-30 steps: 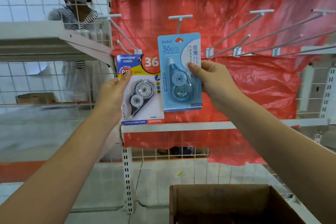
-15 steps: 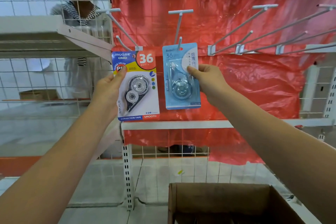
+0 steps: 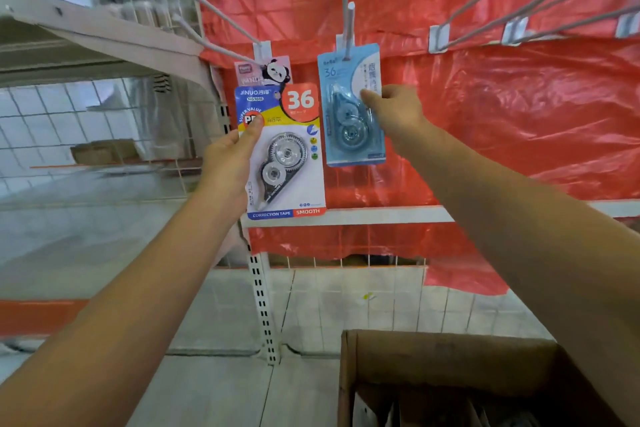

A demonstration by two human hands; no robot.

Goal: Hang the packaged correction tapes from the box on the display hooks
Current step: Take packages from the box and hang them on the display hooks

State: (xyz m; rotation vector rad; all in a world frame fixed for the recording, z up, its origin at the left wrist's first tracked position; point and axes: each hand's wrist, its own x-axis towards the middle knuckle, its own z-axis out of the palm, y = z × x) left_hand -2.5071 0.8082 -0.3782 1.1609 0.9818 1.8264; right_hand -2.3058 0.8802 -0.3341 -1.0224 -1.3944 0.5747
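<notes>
The blue pack point(image 3: 351, 104) is glossy printed card under a clear plastic blister; the yellow pack point(image 3: 284, 152) looks the same, its blister shiny over toothed plastic wheels. The hook point(image 3: 349, 28) through the blue pack is smooth, white-coated metal. Behind, the red sheet point(image 3: 519, 107) is thin, wrinkled, glossy plastic film. The box point(image 3: 446, 354) is matt brown cardboard. The upright point(image 3: 261, 305) is white painted metal with slots.

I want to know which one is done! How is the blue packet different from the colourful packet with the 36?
The blue packet is pale blue all over; the colourful packet is blue, yellow and red. The blue packet already has the hook through its top, while the colourful packet is on no hook, held up only by the left hand. The blue one looks narrower. Both hold a correction tape, and a hand grips each.
</notes>
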